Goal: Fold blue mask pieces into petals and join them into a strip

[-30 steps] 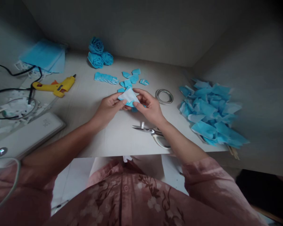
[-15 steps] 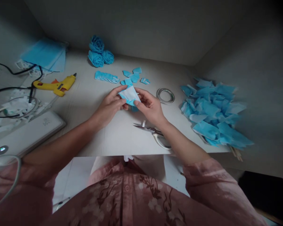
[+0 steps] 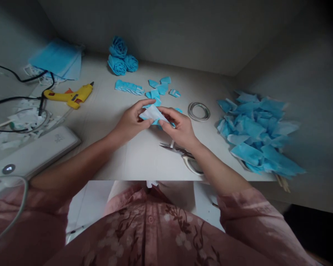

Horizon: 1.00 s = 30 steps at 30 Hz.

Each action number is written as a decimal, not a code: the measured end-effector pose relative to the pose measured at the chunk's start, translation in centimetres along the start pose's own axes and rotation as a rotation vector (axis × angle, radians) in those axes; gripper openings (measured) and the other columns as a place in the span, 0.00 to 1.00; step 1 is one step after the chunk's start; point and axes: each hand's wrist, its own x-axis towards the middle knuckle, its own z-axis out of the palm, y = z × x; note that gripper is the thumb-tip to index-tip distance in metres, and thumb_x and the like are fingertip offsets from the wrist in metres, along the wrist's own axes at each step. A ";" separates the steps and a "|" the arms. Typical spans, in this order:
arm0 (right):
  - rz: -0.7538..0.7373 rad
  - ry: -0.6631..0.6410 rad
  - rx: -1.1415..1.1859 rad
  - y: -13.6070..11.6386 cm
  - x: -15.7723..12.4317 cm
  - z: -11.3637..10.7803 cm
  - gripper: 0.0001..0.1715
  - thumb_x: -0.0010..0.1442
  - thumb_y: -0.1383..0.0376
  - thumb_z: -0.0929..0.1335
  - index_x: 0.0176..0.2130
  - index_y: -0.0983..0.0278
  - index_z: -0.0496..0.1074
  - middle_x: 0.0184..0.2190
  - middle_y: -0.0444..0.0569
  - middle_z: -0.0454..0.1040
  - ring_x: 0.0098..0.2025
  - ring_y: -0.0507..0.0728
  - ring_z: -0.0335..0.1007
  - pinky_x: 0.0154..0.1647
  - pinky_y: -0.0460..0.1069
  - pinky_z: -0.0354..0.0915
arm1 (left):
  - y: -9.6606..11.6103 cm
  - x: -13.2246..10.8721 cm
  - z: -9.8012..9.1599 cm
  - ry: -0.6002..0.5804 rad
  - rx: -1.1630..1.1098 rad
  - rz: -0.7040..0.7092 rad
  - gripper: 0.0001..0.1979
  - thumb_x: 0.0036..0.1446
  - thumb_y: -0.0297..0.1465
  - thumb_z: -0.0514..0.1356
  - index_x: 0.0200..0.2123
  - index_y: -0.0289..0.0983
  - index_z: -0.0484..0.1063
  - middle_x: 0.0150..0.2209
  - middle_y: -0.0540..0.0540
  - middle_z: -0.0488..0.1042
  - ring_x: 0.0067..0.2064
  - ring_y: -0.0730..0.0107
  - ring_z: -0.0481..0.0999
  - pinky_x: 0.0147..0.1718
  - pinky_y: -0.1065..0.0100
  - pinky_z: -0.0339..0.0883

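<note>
Between my two hands is a piece of blue-and-white mask fabric (image 3: 153, 113), its white side up and its blue edge folded over at the bottom. My left hand (image 3: 134, 119) pinches its left side between thumb and fingers. On the right, my right hand (image 3: 177, 123) grips the other side, thumb on the lower fold. Just beyond my fingers lie cut blue fabric petals (image 3: 162, 88) and a small folded blue piece (image 3: 174, 92). Scissors (image 3: 181, 152) rest on the table below my right hand, with a white strip at the blades.
Three blue fabric roses (image 3: 118, 65) stand at the back, a pleated blue strip (image 3: 129, 88) before them. At left are blue masks (image 3: 57, 59), a yellow glue gun (image 3: 79, 96), white scraps and a white power bank (image 3: 39, 149). Rightward lie a tape roll (image 3: 199, 111) and piled blue fabric (image 3: 255, 129).
The fabric piece has turned and its top corner has come down, so it looks like a lower, wider triangle. Both hands still hold it. The whole view has shifted slightly.
</note>
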 end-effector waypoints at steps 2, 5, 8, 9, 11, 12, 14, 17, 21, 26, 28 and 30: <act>-0.006 0.006 -0.006 0.0 0.0 0.0 0.26 0.69 0.50 0.70 0.59 0.58 0.79 0.50 0.53 0.83 0.47 0.60 0.79 0.53 0.58 0.76 | 0.2 0.0 -0.1 0.004 -0.011 0.007 0.32 0.47 0.29 0.72 0.58 0.39 0.77 0.55 0.41 0.80 0.52 0.58 0.79 0.45 0.66 0.74; 0.003 0.025 0.023 0.1 0.1 -0.1 0.27 0.70 0.49 0.69 0.60 0.59 0.79 0.51 0.54 0.83 0.48 0.61 0.79 0.53 0.57 0.77 | 0.2 0.1 -0.2 0.024 -0.101 -0.029 0.33 0.49 0.34 0.73 0.60 0.40 0.75 0.50 0.41 0.81 0.48 0.57 0.80 0.44 0.64 0.74; 0.032 0.036 0.073 0.3 0.2 0.0 0.30 0.69 0.47 0.69 0.62 0.59 0.77 0.54 0.54 0.82 0.51 0.62 0.79 0.55 0.58 0.77 | 0.1 0.2 0.0 0.023 -0.194 -0.061 0.36 0.48 0.37 0.75 0.61 0.42 0.73 0.45 0.44 0.80 0.44 0.59 0.80 0.43 0.63 0.74; 0.043 0.035 0.090 0.4 0.2 0.1 0.31 0.68 0.46 0.70 0.62 0.59 0.77 0.55 0.54 0.82 0.52 0.62 0.79 0.56 0.58 0.77 | 0.0 0.2 0.2 0.017 -0.208 -0.066 0.38 0.46 0.36 0.77 0.62 0.43 0.73 0.44 0.45 0.80 0.44 0.59 0.80 0.43 0.63 0.73; 0.060 0.030 0.124 0.6 0.1 0.2 0.33 0.68 0.43 0.70 0.63 0.58 0.76 0.56 0.54 0.82 0.54 0.62 0.79 0.58 0.58 0.76 | -0.1 0.1 0.5 0.013 -0.218 -0.069 0.41 0.42 0.33 0.78 0.62 0.42 0.73 0.43 0.45 0.79 0.44 0.59 0.80 0.43 0.64 0.73; 0.067 0.025 0.140 0.7 0.1 0.2 0.34 0.67 0.43 0.70 0.63 0.58 0.75 0.56 0.54 0.81 0.54 0.62 0.79 0.59 0.58 0.76 | -0.2 0.0 0.6 0.015 -0.218 -0.071 0.41 0.42 0.32 0.78 0.62 0.41 0.73 0.42 0.46 0.79 0.44 0.59 0.80 0.43 0.64 0.72; 0.075 0.010 0.173 0.9 0.1 0.4 0.36 0.67 0.41 0.70 0.64 0.58 0.74 0.55 0.54 0.82 0.54 0.62 0.79 0.58 0.58 0.76 | -0.3 -0.1 0.7 0.025 -0.212 -0.070 0.39 0.44 0.31 0.77 0.62 0.41 0.74 0.39 0.47 0.79 0.41 0.61 0.80 0.40 0.65 0.72; 0.071 -0.029 0.240 1.3 0.2 0.5 0.38 0.66 0.41 0.72 0.64 0.58 0.72 0.49 0.52 0.82 0.50 0.60 0.80 0.53 0.56 0.77 | -0.3 -0.1 0.5 0.047 -0.195 -0.057 0.36 0.48 0.31 0.75 0.62 0.41 0.74 0.35 0.50 0.78 0.36 0.65 0.78 0.38 0.65 0.71; 0.107 -0.049 0.329 1.5 0.5 0.8 0.39 0.61 0.40 0.76 0.60 0.58 0.70 0.39 0.46 0.80 0.39 0.56 0.78 0.44 0.52 0.77 | -0.2 0.0 0.4 0.091 -0.207 -0.028 0.38 0.48 0.31 0.76 0.63 0.43 0.72 0.34 0.51 0.78 0.36 0.65 0.78 0.42 0.64 0.72; 0.140 0.064 0.379 1.0 0.9 0.8 0.39 0.55 0.40 0.79 0.53 0.56 0.67 0.36 0.42 0.79 0.36 0.54 0.76 0.40 0.49 0.74 | -0.4 0.1 0.7 0.067 -0.269 -0.030 0.34 0.52 0.38 0.77 0.62 0.44 0.75 0.40 0.47 0.82 0.42 0.62 0.81 0.44 0.63 0.74; 0.139 0.093 0.347 0.8 0.9 0.9 0.39 0.55 0.40 0.79 0.54 0.56 0.67 0.36 0.42 0.79 0.36 0.54 0.75 0.41 0.50 0.74 | -0.6 0.1 0.6 0.006 -0.242 -0.048 0.24 0.54 0.42 0.75 0.53 0.41 0.82 0.39 0.46 0.82 0.41 0.63 0.81 0.42 0.64 0.73; 0.139 0.100 0.319 0.9 0.8 0.9 0.39 0.56 0.39 0.78 0.55 0.56 0.67 0.36 0.42 0.78 0.37 0.54 0.76 0.42 0.51 0.75 | -0.8 0.0 0.5 -0.026 -0.167 -0.049 0.16 0.56 0.44 0.74 0.39 0.38 0.84 0.35 0.46 0.81 0.38 0.65 0.79 0.40 0.64 0.72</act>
